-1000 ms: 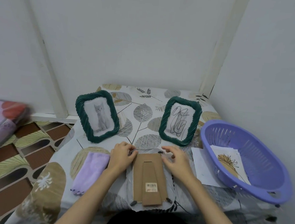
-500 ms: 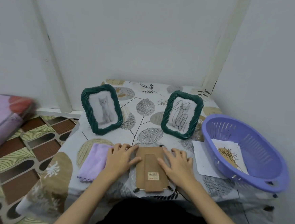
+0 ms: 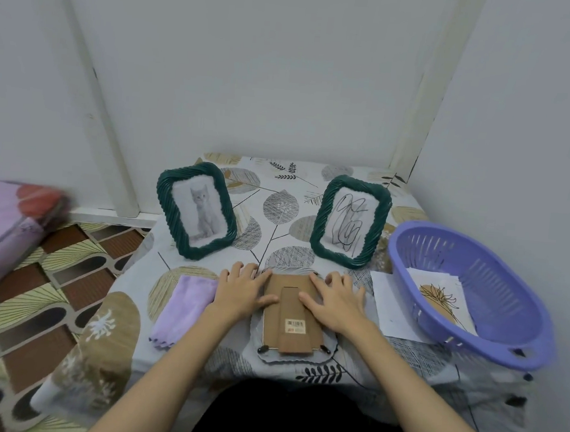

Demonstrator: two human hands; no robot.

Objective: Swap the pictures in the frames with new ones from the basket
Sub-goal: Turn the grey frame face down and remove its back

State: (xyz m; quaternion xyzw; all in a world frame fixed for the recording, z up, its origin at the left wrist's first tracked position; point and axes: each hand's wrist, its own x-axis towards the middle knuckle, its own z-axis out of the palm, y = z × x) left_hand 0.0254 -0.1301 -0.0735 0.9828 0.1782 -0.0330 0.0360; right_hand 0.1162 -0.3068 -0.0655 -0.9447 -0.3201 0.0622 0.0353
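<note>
Cardboard backing (image 3: 292, 313) lies under both flat, unclenched grips, left hand (image 3: 241, 289) and right hand (image 3: 335, 298); press evenly before turning its clips.

left hand (image 3: 241, 290), right hand (image 3: 336, 301), fingers flat

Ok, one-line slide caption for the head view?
Both hands press flat on a face-down frame, two green frames standing behind.

Matt brown cardboard frame back (image 3: 294, 313), glossy purple plastic basket (image 3: 492, 338), soft lilac cloth (image 3: 184, 305)
</note>
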